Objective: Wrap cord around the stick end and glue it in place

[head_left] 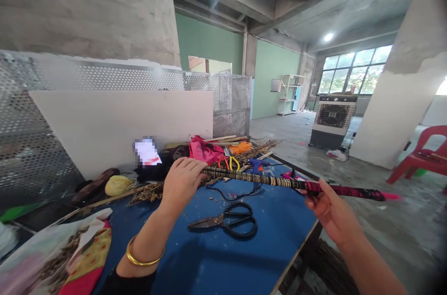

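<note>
My left hand (183,179) is closed around the left end of a long wrapped stick (265,179), held level above the blue table (279,225). The stick is bound in black-and-cream cord on its left part and pink-and-black wrapping on its right part, ending in a pink tip. My right hand (323,202) pinches the stick from below where the two wrappings meet. A gold bangle sits on my left wrist. Large black scissors (228,224) lie on the table under the stick, partly open.
Behind the stick lie yellow-and-red scissors (228,162), a blue glue gun (257,165), pink cloth (204,150), dry twigs (150,191), a yellow object (118,185). A white board (115,123) leans on perforated metal screens. An air cooler (333,118) and red chair (424,155) stand right.
</note>
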Demonstrator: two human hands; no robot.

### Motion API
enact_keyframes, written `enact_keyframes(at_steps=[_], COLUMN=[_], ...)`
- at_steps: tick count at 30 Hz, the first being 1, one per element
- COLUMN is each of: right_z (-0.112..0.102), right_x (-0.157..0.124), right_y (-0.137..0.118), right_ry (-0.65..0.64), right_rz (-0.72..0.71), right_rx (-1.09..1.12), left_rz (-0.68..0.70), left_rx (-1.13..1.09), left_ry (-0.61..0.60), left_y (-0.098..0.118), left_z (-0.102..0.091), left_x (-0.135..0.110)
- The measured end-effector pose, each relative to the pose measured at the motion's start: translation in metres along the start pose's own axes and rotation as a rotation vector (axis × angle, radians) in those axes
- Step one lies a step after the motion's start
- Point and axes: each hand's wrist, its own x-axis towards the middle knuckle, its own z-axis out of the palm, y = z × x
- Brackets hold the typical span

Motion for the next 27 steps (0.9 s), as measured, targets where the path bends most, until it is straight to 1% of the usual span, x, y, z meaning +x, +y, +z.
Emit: enact_keyframes(at_steps=[3, 6, 8, 12, 16, 19, 21, 25, 27], right_z=[0.015, 0.034, 0.048, 0.079, 0.111, 0.138, 0.159, 0.215, 0.245], right_x=[0.007, 0.022, 0.034, 0.053, 0.067, 0.081, 0.095, 0.13, 0.149], right_y=[0.004, 0.005, 0.007, 0.015, 0.029, 0.046, 0.059, 0.079, 0.084], right_ry=[0.003, -0.003, -0.036, -0.154, -0.277, -0.319, -0.341, -0.353, -0.347], right_rz=[0.017, -0.001, 0.011, 0.119, 0.228, 0.289, 0.333, 0.395, 0.402], right_rx=[-0.037, -0.031, -0.029, -0.055, -0.072, -0.093, -0.122, -0.187, -0.216], left_rz=[0.016, 0.002, 0.013, 0.023, -0.018, -0.038, -0.143, -0.531, -0.64], left_rx=[0.059, 0.113, 0.144, 0.185, 0.221, 0.209, 0.224, 0.299, 0.292], left_ry=[-0.038, -0.031, -0.016, -0.043, -0.06, -0.062, -0.006, 0.189, 0.22], left_y=[-0.01, -0.01, -0.006, -0.004, -0.02, -0.036, -0.044, -0.049, -0.05], left_z=[0.0, 0.0, 0.0, 0.003, 0.005, 0.002, -0.002, -0.01, -0.012], left_x=[-0.004, -0.005, -0.005, -0.006, -0.015, -0.022, -0.024, -0.026, -0.026])
